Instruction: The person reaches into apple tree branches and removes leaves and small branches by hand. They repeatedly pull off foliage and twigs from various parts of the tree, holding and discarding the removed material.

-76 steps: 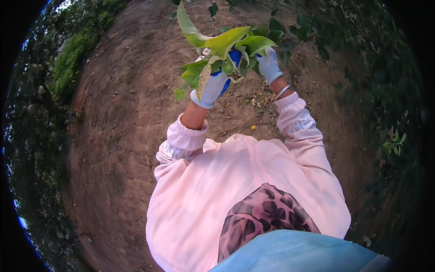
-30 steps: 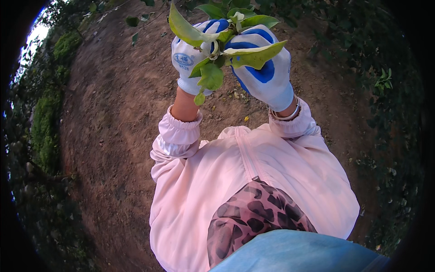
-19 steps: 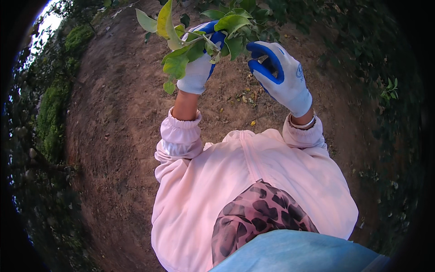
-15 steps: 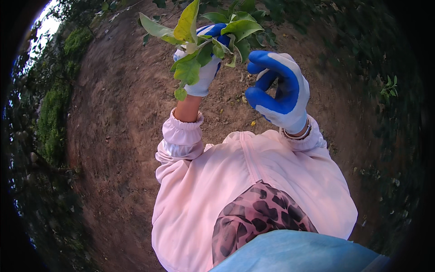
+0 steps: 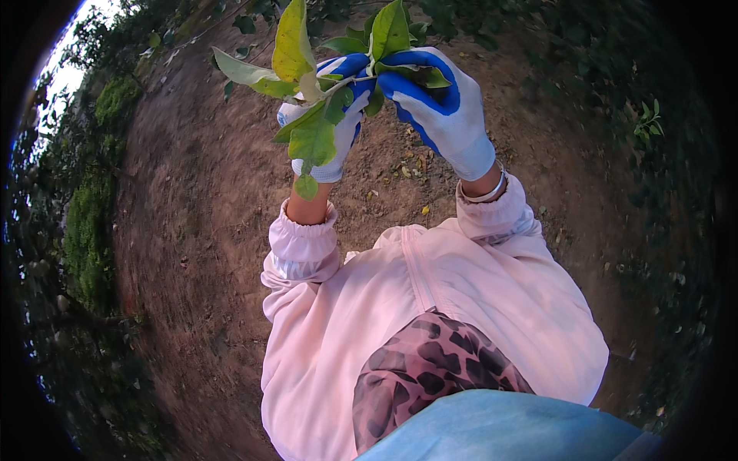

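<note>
A leafy twig (image 5: 313, 137) with broad green leaves, one of them yellowing (image 5: 292, 42), is held up in front of me at the top of the view. My left hand (image 5: 347, 127), in a white glove with blue coating, is closed around it from behind. Leaves cover most of those fingers. My right hand (image 5: 459, 115), gloved the same way, pinches the twig close beside the left fingertips. One curled leaf (image 5: 419, 74) lies between its thumb and fingers. Whether anything else is in the pinch is hidden.
Brown bare soil (image 5: 207, 207) with scattered yellow leaves (image 5: 425, 210) lies below my hands. Dark foliage (image 5: 576, 34) hangs at the upper right, and a small green sprig (image 5: 649, 123) sticks out at the right. Green plants (image 5: 88, 238) line the left side.
My right hand has moved left and up from beside the twig and closed on it. The left hand and the twig have shifted slightly to the left.
</note>
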A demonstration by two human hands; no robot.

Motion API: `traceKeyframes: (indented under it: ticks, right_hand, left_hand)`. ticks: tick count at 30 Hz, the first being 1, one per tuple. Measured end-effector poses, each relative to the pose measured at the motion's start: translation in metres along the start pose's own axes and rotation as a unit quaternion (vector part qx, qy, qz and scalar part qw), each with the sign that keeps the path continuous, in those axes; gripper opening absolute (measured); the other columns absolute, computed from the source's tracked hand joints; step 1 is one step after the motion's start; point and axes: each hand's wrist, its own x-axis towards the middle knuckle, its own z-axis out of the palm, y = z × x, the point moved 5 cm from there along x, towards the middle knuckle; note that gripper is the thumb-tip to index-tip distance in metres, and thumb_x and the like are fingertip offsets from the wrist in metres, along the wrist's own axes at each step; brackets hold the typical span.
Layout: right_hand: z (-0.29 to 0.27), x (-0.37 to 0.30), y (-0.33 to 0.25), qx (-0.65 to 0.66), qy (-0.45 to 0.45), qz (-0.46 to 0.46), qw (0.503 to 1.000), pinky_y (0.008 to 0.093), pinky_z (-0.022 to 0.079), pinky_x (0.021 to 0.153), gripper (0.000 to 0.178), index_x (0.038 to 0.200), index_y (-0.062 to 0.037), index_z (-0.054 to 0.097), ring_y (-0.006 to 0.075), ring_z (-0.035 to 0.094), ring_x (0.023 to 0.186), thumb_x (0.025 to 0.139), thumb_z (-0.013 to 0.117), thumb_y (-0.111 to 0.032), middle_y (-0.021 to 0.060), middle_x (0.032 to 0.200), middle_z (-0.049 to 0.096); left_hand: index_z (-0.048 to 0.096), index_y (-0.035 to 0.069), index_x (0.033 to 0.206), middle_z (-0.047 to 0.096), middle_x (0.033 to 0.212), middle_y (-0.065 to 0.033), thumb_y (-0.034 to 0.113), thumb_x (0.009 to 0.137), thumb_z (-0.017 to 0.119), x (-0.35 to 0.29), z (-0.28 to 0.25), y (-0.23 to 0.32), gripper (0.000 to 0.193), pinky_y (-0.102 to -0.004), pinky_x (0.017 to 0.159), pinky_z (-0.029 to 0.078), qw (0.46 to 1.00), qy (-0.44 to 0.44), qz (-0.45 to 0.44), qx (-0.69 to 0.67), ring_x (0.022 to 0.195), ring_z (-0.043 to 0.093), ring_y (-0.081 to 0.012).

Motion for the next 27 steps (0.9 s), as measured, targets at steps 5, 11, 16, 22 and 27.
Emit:
traceKeyframes:
  ticks: [5,11,16,22,27]
  right_hand:
    - [-0.005,0.000,0.010,0.050,-0.052,0.042,0.996,0.0245,0.053,0.069,0.032,0.111,-0.0037,0.060,0.0121,0.063,0.075,0.084,0.073,-0.017,0.0074,0.091,0.067]
    - [-0.016,-0.002,0.010,0.054,-0.083,0.090,0.991,0.0217,0.051,0.062,0.031,0.112,-0.0045,0.060,0.0090,0.061,0.068,0.087,0.070,-0.020,0.0062,0.086,0.066]
    - [-0.023,0.004,0.001,0.034,-0.071,0.064,0.995,0.0211,0.051,0.061,0.032,0.114,-0.0049,0.060,0.0085,0.061,0.068,0.088,0.069,-0.022,0.0056,0.086,0.066]
    - [-0.023,0.000,-0.001,0.068,-0.074,0.077,0.992,0.0204,0.051,0.063,0.035,0.116,-0.0041,0.059,0.0070,0.060,0.070,0.088,0.068,-0.023,0.0044,0.089,0.065]
    - [-0.026,-0.004,0.000,0.102,-0.077,0.068,0.989,0.0199,0.050,0.063,0.037,0.117,-0.0037,0.058,0.0068,0.059,0.070,0.087,0.069,-0.024,0.0056,0.089,0.065]
  left_hand:
    - [0.054,-0.002,0.124,0.066,0.108,-0.0122,0.006,0.090,0.062,0.004,-0.010,-0.001,0.036,-0.0248,0.078,0.055,0.998,-0.011,0.035,0.060,0.089,0.065,-0.0154]
    - [0.050,-0.003,0.127,0.060,0.120,-0.0152,0.010,0.092,0.061,0.006,-0.011,-0.025,0.038,-0.0291,0.087,0.054,0.991,-0.026,-0.040,-0.124,0.098,0.064,-0.0199]
    - [0.050,0.001,0.127,0.059,0.121,-0.0132,0.014,0.090,0.065,0.012,-0.005,0.004,0.041,-0.0305,0.093,0.052,0.993,-0.090,-0.049,-0.066,0.103,0.062,-0.0213]
    - [0.055,0.004,0.122,0.061,0.117,-0.0117,0.014,0.084,0.073,0.020,-0.006,0.003,0.044,-0.0305,0.088,0.053,0.980,-0.111,-0.099,-0.130,0.098,0.064,-0.0220]
    - [0.063,0.002,0.110,0.067,0.098,-0.0101,0.009,0.085,0.071,0.034,-0.002,0.023,0.027,-0.0214,0.064,0.054,0.994,-0.097,-0.025,0.045,0.071,0.066,-0.0148]
